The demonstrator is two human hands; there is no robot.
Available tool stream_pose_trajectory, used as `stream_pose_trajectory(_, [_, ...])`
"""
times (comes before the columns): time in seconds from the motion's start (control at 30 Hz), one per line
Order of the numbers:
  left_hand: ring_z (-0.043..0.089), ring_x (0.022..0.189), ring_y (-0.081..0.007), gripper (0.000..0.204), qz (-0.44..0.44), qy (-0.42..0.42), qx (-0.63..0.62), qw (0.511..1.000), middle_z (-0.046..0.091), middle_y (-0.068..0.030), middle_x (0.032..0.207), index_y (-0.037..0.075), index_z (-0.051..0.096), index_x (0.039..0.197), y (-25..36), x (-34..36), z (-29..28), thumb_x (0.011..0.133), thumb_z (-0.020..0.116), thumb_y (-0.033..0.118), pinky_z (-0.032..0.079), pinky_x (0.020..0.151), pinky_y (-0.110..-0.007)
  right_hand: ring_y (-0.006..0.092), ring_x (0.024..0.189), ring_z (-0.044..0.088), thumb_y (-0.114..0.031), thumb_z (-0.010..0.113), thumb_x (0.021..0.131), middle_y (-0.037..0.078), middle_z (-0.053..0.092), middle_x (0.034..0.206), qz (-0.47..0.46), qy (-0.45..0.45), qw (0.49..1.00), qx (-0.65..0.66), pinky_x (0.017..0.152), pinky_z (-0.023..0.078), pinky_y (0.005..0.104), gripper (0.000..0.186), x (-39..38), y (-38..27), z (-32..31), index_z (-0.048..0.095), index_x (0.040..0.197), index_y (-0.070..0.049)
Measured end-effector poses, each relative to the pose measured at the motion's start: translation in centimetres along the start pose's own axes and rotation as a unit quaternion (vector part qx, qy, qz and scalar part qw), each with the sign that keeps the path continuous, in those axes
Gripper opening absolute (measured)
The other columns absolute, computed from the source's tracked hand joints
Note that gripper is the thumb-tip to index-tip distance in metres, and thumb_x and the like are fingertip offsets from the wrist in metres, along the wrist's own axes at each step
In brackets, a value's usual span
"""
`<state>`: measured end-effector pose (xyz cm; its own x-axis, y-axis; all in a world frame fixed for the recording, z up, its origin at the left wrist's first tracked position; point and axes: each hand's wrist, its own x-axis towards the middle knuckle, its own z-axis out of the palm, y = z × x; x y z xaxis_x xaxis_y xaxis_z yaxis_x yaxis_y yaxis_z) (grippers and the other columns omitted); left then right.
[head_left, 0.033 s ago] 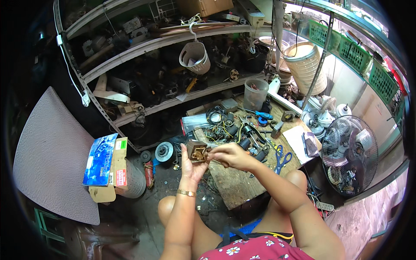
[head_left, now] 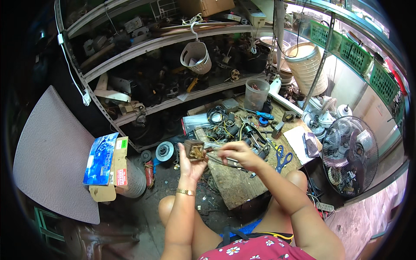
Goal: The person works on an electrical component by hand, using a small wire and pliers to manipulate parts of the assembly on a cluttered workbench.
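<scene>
Glare at the upper right, gloom at the upper left.
From where I stand, white light burns out the background around the green baskets [head_left: 354, 55], while the shelves [head_left: 143, 50] are sunk in shadow, their contents hard to make out. The table [head_left: 232, 190] is moderately lit. The right hand [head_left: 238, 155] looks slightly smeared; straight edges bow toward the frame's black rim.

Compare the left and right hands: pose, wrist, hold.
- Left hand shows its palm; right hand shows its back, fingers curled.
- Left hand holds a brown boxy part; whether the right hand grips anything is unclear.
- Left hand has a gold-toned band at its wrist; the right hand has none.
Shared: both are ungloved.
</scene>
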<state>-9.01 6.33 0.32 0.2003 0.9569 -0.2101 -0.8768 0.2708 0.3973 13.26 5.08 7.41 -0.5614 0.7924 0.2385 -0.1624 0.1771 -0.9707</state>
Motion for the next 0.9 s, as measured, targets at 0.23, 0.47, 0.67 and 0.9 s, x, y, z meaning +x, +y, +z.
stream_pose_trajectory(0.23, [0.065,0.078,-0.0222,0.059,0.089,0.099,-0.058,0.989,0.067,-0.0059,0.089,0.01,0.067,0.099,3.1,0.7,-0.8,0.088,0.063,0.068,0.054,0.07,-0.04,0.0274,0.065,0.067,-0.058,0.032,0.104,0.013,0.067,0.068,-0.056,-0.059,0.906,0.414,0.111,0.04,0.0496,0.077,-6.8,4.8,-7.3,0.07,0.07,0.0])
stream_pose_trajectory(0.47, [0.067,0.097,-0.0161,0.055,0.245,-0.017,0.141,0.959,0.066,-0.0055,0.115,0.012,0.051,0.135,1.7,0.1,-0.5,0.091,0.074,0.036,0.058,0.081,-0.032,0.0305,0.104,0.063,-0.05,0.063,0.094,0.011,0.071,0.104,0.116,-0.032,0.929,-0.351,0.099,0.046,0.0419,0.049,-2.4,4.7,-3.4,0.07,0.11,-0.004])
stream_pose_trajectory(0.67, [0.061,0.109,-0.0159,0.078,0.26,-0.136,0.266,0.918,0.06,-0.005,0.117,0.006,0.043,0.136,-2.1,-1.4,2.6,0.079,0.086,0.038,0.051,0.097,-0.032,0.0275,0.121,0.055,-0.031,0.059,0.1,0.016,0.06,0.129,0.034,-0.012,0.938,-0.345,0.099,0.046,0.0397,0.048,1.9,10.5,2.8,0.049,0.139,-0.005])
stream_pose_trajectory(0.9, [0.059,0.112,-0.0149,0.079,0.256,-0.136,0.223,0.931,0.059,-0.0034,0.118,0.007,0.044,0.135,-1.0,-2.3,2.0,0.078,0.086,0.043,0.049,0.098,-0.032,0.0056,0.074,0.047,-0.013,0.05,0.104,-0.002,0.055,0.085,0.083,0.091,0.992,-0.005,0.064,0.04,0.0248,0.027,0.0,9.4,3.4,0.057,0.127,-0.003])
